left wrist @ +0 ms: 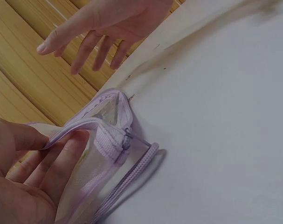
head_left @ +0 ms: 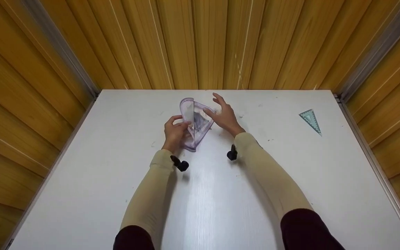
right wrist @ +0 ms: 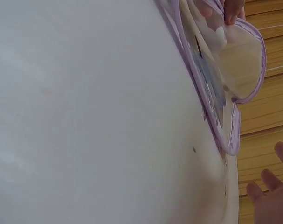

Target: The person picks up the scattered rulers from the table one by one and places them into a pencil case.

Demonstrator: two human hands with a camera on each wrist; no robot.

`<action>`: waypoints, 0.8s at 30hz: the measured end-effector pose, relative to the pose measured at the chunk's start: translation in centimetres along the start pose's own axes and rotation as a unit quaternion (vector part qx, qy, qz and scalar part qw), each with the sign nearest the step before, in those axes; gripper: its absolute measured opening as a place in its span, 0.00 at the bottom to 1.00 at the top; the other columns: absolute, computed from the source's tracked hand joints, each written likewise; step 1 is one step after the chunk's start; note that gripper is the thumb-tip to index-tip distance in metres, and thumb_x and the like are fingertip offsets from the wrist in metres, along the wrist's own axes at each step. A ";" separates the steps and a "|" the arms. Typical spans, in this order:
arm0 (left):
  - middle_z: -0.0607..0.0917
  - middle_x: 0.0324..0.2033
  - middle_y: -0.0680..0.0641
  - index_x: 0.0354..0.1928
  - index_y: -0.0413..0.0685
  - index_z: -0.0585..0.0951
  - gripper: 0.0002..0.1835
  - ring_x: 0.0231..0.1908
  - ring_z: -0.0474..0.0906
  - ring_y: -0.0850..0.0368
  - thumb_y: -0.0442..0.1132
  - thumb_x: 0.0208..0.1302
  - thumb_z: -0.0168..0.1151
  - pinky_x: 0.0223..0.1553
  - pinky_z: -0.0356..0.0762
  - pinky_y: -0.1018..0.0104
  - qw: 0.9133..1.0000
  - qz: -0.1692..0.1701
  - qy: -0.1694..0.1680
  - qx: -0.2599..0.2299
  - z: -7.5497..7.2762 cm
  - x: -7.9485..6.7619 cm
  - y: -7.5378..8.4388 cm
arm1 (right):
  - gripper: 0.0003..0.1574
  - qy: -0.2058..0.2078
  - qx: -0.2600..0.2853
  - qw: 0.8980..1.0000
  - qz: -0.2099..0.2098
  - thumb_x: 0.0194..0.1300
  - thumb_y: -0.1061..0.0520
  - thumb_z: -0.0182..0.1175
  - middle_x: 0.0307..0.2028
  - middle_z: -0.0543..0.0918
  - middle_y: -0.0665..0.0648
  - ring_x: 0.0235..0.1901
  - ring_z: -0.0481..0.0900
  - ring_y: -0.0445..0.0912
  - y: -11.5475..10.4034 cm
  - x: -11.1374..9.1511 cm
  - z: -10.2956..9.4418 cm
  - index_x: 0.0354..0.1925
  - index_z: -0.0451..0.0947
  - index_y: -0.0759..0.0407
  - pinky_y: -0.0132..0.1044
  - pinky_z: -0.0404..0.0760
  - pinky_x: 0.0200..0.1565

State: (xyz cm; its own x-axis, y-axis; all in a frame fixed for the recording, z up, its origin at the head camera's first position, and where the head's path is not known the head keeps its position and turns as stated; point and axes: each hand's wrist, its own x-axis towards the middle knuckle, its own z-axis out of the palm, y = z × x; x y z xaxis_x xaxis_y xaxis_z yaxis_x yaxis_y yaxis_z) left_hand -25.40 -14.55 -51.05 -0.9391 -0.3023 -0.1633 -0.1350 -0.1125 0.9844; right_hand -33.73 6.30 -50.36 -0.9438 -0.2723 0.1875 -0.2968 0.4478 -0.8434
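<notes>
A clear zip pouch [head_left: 200,133] with lilac edging stands over the middle of the table, its mouth spread apart. My left hand [head_left: 175,132] pinches one lilac edge of it between thumb and fingers, plainly seen in the left wrist view. Inside the pouch, flat bluish transparent pieces [right wrist: 211,77] show through the plastic; their kind is hard to tell. A lilac cord loop [left wrist: 132,179] hangs at the zip end. My right hand [head_left: 226,116] is just right of the pouch, fingers spread and holding nothing; the left wrist view shows it apart from the pouch.
A teal triangular set square [head_left: 311,121] lies on the white table [head_left: 116,194] at the right. Yellow wood-like panels [head_left: 207,45] rise behind the table's far edge and along both sides. A small black wrist camera [head_left: 232,152] sits at the right cuff.
</notes>
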 end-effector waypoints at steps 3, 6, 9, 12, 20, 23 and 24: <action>0.90 0.41 0.38 0.64 0.39 0.76 0.25 0.33 0.88 0.53 0.31 0.66 0.69 0.29 0.85 0.65 1.000 0.000 0.003 0.004 0.0 0.0 0.0 | 0.57 0.004 -0.012 1.000 -0.002 0.64 0.25 0.62 0.76 0.65 0.52 0.76 0.58 0.54 0.4 0.0 -0.8 0.81 0.50 0.36 0.59 0.56 0.74; 0.90 0.41 0.39 0.64 0.39 0.76 0.25 0.29 0.86 0.55 0.30 0.66 0.69 0.27 0.84 0.65 1.000 0.003 0.003 0.005 0.0 0.1 0.0 | 0.58 0.013 -0.016 1.000 -0.011 0.64 0.26 0.63 0.77 0.62 0.53 0.77 0.57 0.54 1.0 0.0 -1.7 0.81 0.48 0.35 0.59 0.54 0.75; 0.90 0.41 0.38 0.65 0.38 0.75 0.25 0.27 0.86 0.54 0.29 0.67 0.67 0.24 0.83 0.65 1.000 0.004 -0.001 -0.002 0.1 0.1 -0.1 | 0.59 0.021 -0.025 0.999 -0.010 0.64 0.25 0.62 0.78 0.60 0.53 0.77 0.54 0.53 1.4 -0.1 -2.7 0.82 0.47 0.36 0.57 0.53 0.75; 0.90 0.41 0.38 0.65 0.37 0.75 0.24 0.27 0.85 0.53 0.29 0.67 0.66 0.24 0.83 0.65 1.000 0.003 -0.003 -0.010 0.0 0.2 -0.1 | 0.61 0.027 -0.036 0.999 0.008 0.63 0.24 0.62 0.79 0.57 0.53 0.78 0.51 0.53 1.8 -0.1 -3.8 0.82 0.47 0.37 0.56 0.51 0.76; 0.90 0.40 0.39 0.63 0.39 0.77 0.23 0.30 0.87 0.54 0.30 0.66 0.67 0.28 0.85 0.64 1.000 0.006 0.005 0.003 0.0 0.2 -0.1 | 0.66 0.036 -0.064 0.996 0.059 0.59 0.18 0.60 0.81 0.48 0.52 0.80 0.44 0.55 3.4 -0.3 -7.0 0.82 0.41 0.34 0.59 0.48 0.76; 0.90 0.40 0.39 0.63 0.39 0.77 0.23 0.30 0.86 0.54 0.30 0.66 0.68 0.28 0.85 0.63 1.000 0.003 0.003 0.002 0.1 0.2 -0.1 | 0.67 0.044 -0.073 0.994 0.073 0.58 0.18 0.60 0.82 0.47 0.52 0.80 0.42 0.56 4.4 -0.5 -8.5 0.82 0.40 0.34 0.61 0.47 0.76; 0.90 0.40 0.39 0.63 0.39 0.77 0.23 0.30 0.86 0.54 0.30 0.66 0.68 0.28 0.85 0.63 1.000 0.001 0.003 0.001 0.1 0.3 -0.2 | 0.67 0.046 -0.076 0.993 0.077 0.58 0.18 0.60 0.82 0.46 0.52 0.80 0.41 0.56 4.7 -0.6 -8.9 0.82 0.40 0.33 0.61 0.47 0.76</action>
State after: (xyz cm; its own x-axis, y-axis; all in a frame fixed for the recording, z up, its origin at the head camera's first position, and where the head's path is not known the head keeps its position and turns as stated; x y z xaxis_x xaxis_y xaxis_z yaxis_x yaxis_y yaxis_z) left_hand -25.65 -14.52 -51.24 -0.9378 -0.3077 -0.1609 -0.1332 -0.1093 0.9850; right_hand -35.82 16.19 -49.93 -0.9869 -0.1147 0.1132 -0.1598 0.6039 -0.7809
